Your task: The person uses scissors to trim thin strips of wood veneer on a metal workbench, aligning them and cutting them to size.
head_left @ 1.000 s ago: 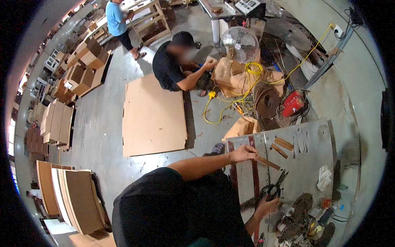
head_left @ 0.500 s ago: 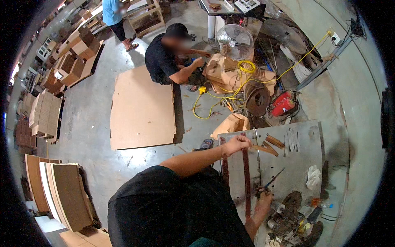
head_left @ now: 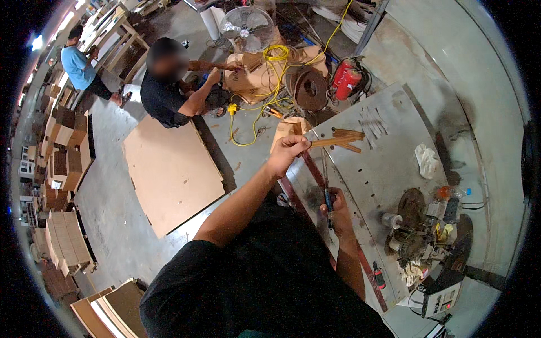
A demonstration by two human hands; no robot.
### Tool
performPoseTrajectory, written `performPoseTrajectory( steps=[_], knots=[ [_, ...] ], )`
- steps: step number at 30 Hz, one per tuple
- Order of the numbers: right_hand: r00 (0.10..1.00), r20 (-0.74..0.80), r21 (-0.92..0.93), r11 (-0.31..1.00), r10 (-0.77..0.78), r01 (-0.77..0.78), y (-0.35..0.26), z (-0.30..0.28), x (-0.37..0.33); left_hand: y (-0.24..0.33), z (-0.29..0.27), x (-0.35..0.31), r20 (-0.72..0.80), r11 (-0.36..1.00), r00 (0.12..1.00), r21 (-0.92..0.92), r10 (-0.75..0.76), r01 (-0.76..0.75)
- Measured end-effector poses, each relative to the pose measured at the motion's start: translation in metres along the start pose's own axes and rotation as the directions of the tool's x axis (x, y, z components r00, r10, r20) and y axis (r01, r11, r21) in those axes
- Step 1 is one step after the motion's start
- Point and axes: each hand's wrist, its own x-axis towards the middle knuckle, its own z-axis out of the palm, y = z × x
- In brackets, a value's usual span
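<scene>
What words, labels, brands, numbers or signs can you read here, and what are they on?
No wording is quoted here.
Brown paper under the yellow cord: dark print, blurred.
Red extinguishers: any label too small to read.
Panelled box, lower right: markings too small.
Brown strip in the left hand, scissors in the right hand: no lettering visible.

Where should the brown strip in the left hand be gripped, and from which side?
Probably best pinched at its left end, coming from the left, as the left hand does. The brown strip is long and narrow, and its right end appears to overlap the other brown strips, likely crowding a grip there.
</scene>
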Motion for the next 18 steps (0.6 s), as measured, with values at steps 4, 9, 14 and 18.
performPoseTrajectory(
  steps=[4,9,14,18],
  knots=[
    [0.994,0.071,0.36,0.927,0.084,-0.104,-0.021,0.0,0.01,0.004,0.006,0.0,0.037,0.999,0.999,0.037,-0.013,0.012],
    [0.995,0.063,0.389,0.916,0.076,-0.094,-0.008,-0.002,0.014,0.004,0.025,-0.005,0.055,1.0,0.998,0.01,-0.001,0.0],
    [0.998,0.01,0.417,0.907,0.059,-0.058,-0.021,0.0,0.012,-0.003,0.037,0.001,0.103,0.998,0.993,-0.013,-0.052,0.054],
    [0.999,-0.019,0.464,0.885,-0.028,0.034,-0.011,-0.007,0.012,-0.005,0.052,0.009,0.135,0.995,0.986,0.039,-0.095,0.091]
  ],
)
